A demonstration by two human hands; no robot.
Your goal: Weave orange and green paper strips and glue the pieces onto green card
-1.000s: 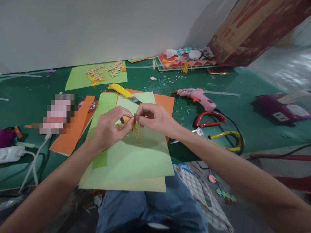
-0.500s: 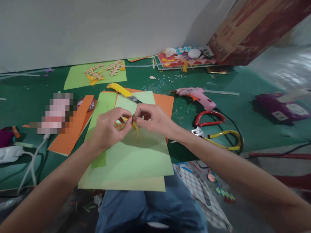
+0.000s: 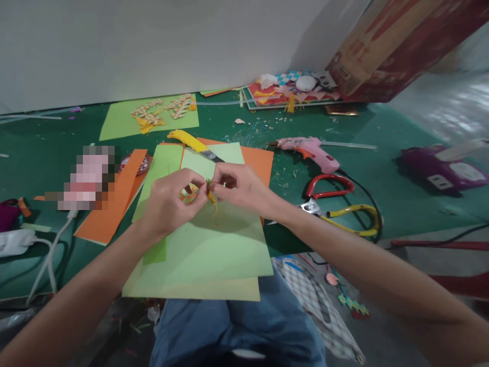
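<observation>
My left hand (image 3: 171, 198) is closed in a pinch, with a woven orange-and-green paper ornament (image 3: 188, 194) showing inside the curve of its fingers. A yellow tassel (image 3: 213, 202) hangs below the fingertips. Right beside it my right hand (image 3: 244, 186) is also pinched, thumb and finger meeting at a small dark green piece (image 3: 208, 184) between both hands. How the tassel, ornament and green piece join is hidden by the fingers. Beneath both hands lies a pale green paper sheet (image 3: 217, 250). A yellow-handled utility knife (image 3: 189, 140) rests just beyond them.
To the right lie a pink glue gun (image 3: 315, 151) and scissors (image 3: 330, 186) with red and yellow handles. Orange paper strips (image 3: 110, 204) and a blurred-out pink object (image 3: 89, 176) lie left. Several woven pieces rest on a green sheet (image 3: 114, 120) behind. A cardboard box (image 3: 389, 56) stands back right.
Both hands stay pinched together in nearly the same spot, shifting slightly left. More of the woven ornament shows inside the left hand's fingers than a second ago.
</observation>
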